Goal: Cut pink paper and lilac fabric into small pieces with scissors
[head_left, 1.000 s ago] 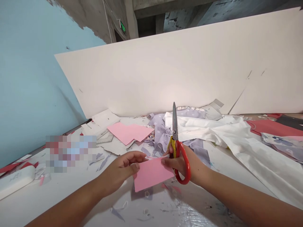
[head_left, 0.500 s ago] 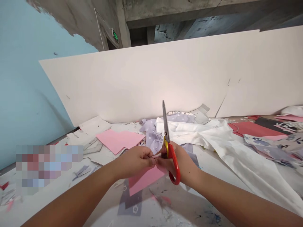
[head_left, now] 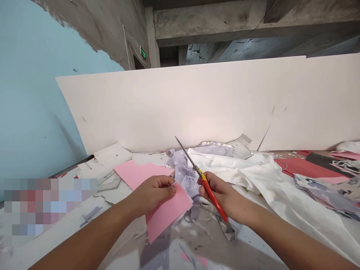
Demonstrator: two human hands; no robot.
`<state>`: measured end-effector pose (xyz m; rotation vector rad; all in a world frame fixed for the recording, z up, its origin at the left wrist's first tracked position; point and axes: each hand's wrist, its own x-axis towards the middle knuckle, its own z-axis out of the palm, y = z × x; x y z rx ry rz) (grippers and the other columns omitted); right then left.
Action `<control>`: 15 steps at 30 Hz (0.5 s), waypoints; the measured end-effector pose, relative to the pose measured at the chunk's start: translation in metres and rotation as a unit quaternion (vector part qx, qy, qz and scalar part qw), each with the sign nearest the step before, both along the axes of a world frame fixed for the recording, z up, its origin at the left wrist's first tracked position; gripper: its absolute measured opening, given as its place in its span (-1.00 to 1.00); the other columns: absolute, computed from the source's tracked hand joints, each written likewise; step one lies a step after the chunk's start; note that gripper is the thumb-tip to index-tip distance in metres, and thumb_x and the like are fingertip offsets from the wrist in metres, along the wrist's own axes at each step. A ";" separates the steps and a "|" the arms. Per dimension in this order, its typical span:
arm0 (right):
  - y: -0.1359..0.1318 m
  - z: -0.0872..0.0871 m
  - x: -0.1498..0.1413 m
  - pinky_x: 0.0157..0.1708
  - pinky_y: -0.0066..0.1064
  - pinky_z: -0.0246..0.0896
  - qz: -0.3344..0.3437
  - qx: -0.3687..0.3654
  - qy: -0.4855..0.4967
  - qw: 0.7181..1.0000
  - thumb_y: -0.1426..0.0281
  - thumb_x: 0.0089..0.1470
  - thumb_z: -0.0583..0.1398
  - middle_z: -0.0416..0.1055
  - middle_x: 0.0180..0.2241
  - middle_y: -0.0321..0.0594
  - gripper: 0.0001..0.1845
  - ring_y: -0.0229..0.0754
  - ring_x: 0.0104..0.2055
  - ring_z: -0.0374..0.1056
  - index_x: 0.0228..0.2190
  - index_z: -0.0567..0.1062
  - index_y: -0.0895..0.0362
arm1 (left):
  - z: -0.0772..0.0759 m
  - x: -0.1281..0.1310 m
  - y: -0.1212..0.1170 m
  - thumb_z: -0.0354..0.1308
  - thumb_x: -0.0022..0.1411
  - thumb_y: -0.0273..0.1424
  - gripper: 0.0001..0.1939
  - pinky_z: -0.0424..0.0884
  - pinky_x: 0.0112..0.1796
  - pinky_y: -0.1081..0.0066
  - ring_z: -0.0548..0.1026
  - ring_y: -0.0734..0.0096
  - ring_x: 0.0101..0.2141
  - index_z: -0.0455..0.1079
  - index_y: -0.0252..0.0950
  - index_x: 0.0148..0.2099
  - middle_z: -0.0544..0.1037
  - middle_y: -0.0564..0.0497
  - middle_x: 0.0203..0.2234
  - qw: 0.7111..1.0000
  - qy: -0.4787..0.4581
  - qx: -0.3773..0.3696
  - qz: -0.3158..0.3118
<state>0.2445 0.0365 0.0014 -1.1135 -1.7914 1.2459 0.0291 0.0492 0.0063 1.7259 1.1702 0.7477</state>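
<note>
Between the thumb and fingers of my left hand (head_left: 154,193) is a small piece of pink paper (head_left: 168,212), its lower corner hanging down over the table. My right hand (head_left: 221,195) is closed around scissors (head_left: 215,200) with red and yellow handles. Their blades look closed and point up and to the left, apart from the paper. Behind my left hand lies a larger pink sheet (head_left: 132,174). Purple patterned fabric (head_left: 180,165) is crumpled on the table beyond the gap between my hands.
White cloth (head_left: 247,168) spreads across the right side. Farther right lie a red sheet (head_left: 306,168) and patterned fabric pieces (head_left: 329,191). Scraps litter the white table. A tall white board (head_left: 182,108) stands along the back; a blue wall (head_left: 30,112) is at left.
My hands have moved apart. The right hand has drawn away to the right, and the scissors have tilted from upright to leaning left. The pink paper stays in my left hand.
</note>
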 end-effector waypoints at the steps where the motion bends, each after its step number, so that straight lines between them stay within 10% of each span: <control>1: -0.005 0.005 0.001 -0.60 -0.53 -0.05 0.012 -0.001 -0.020 1.000 0.18 -0.01 0.04 0.03 -0.57 -0.44 -0.76 -0.39 -0.58 -0.07 -0.44 0.16 0.08 | 0.002 0.000 -0.001 0.06 0.00 -0.22 -0.77 0.08 -0.50 0.53 0.17 0.54 -0.54 0.27 -0.30 -0.49 0.23 0.13 -0.60 1.000 -0.011 0.004 0.008; 7: -0.023 0.031 0.002 -0.57 -0.53 -0.07 0.083 -0.008 -0.187 0.979 0.34 -0.20 0.20 0.08 -0.61 -0.47 -0.64 -0.37 -0.55 -0.03 -0.42 0.10 0.08 | 0.011 -0.004 -0.008 0.06 0.00 -0.22 -0.77 0.12 -0.53 0.53 0.23 0.52 -0.54 0.26 -0.29 -0.50 0.27 0.12 -0.59 0.996 -0.052 0.026 0.074; 15: -0.014 0.010 -0.001 -0.59 -0.55 -0.07 0.033 0.031 -0.148 0.988 0.16 -0.01 0.03 0.00 -0.58 -0.45 -0.71 -0.40 -0.56 -0.06 -0.52 0.09 0.10 | 0.011 -0.008 -0.007 0.03 0.01 -0.30 -0.84 0.10 -0.58 0.55 0.22 0.55 -0.59 0.25 -0.27 -0.50 0.26 0.14 -0.63 0.989 -0.083 0.030 0.115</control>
